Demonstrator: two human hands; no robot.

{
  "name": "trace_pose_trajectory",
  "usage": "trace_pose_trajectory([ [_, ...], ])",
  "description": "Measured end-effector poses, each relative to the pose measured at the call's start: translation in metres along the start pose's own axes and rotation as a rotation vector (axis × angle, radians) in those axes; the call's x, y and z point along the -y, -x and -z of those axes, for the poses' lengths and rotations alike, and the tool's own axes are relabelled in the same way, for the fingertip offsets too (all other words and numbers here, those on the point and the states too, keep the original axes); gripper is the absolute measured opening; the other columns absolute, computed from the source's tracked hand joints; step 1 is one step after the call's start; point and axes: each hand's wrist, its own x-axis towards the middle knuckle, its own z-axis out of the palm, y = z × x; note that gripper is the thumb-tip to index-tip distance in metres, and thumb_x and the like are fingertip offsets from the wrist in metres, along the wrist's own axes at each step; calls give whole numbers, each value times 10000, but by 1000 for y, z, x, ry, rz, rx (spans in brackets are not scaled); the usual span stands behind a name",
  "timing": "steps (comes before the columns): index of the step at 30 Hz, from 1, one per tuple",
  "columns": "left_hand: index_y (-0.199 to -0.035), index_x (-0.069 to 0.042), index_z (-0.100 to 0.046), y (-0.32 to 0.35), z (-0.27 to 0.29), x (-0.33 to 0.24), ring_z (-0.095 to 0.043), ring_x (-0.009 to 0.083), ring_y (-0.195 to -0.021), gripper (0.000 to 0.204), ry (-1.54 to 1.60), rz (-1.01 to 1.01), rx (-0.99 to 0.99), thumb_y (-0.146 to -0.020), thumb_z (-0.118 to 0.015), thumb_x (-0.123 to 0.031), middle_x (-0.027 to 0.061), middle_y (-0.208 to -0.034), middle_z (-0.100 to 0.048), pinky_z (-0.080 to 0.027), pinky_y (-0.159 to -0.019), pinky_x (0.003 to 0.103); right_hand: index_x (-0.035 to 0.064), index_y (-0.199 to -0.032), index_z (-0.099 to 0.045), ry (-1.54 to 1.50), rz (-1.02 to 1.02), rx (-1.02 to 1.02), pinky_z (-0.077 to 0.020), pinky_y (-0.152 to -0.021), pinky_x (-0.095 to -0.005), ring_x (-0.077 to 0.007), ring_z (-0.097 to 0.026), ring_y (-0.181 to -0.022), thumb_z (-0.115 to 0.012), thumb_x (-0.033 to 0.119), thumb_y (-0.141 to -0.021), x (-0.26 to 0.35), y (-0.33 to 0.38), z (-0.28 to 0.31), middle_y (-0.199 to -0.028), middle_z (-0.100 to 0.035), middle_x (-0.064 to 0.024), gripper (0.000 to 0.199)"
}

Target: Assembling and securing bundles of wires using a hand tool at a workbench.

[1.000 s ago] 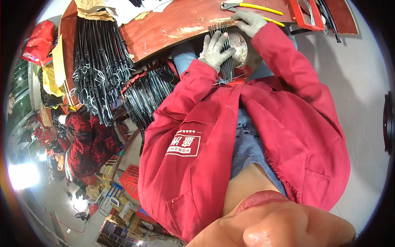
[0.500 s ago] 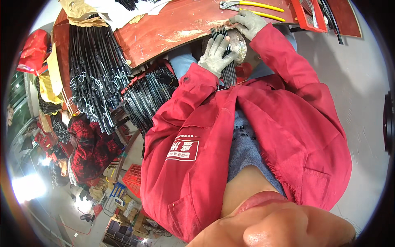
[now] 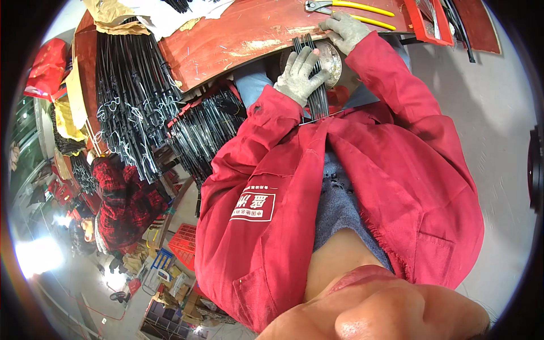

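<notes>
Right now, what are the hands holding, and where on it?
The left hand grips a bundle of thin black rods around its middle. The right hand rests at the bench edge; whether it holds anything cannot be told.

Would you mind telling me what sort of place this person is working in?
Probably a small workshop: a worn red workbench with yellow-handled pliers, stacks of black metal rods beside it, and gloved hands holding a rod bundle.

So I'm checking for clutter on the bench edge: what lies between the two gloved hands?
In the head view, the bundle of thin black rods and a round metal disc lie between the left hand and the right hand.
</notes>
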Motion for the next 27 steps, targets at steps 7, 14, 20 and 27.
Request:
trace_pose_trajectory([
  [7, -1080, -314, -520, 1, 2, 1, -246, 273, -1278, 322, -38, 2, 77, -764, -552, -259, 23, -1378, -289, -236, -1042, 390, 139, -920, -591, 26, 90, 79, -438, -750, -346, -280, -523, -834, -529, 101, -767, -5, -7, -7, -912, -499, -73, 169],
  [14, -1123, -323, -497, 4, -4, -3, -242, 292, -1275, 337, 42, 124, 83, -789, -532, -302, 26, -1375, -292, -249, -1034, 393, 136, -960, -587, -60, -104, 45, -443, -731, -339, -272, -521, -815, -525, 84, -769, 18, -19, -24, -872, -481, -75, 208],
  [20, -1098, -305, -529, 6, -12, -4, -285, 306, -1252, 314, 60, 140, 24, -784, -533, -312, 44, -1343, -339, -268, -1025, 402, 113, -972, -585, -208, -104, 173, -449, -685, -318, -247, -528, -784, -507, 39, -760, 14, -15, -18, -876, -481, -74, 238],
  [27, -1054, -272, -570, 9, -18, 2, -343, 313, -1218, 295, -28, -13, -162, -766, -547, -330, 66, -1304, -385, -286, -1013, 421, 103, -1001, -576, -134, -7, 167, -447, -605, -282, -207, -552, -711, -478, 15, -761, 44, -14, -7, -915, -505, -51, 273],
])
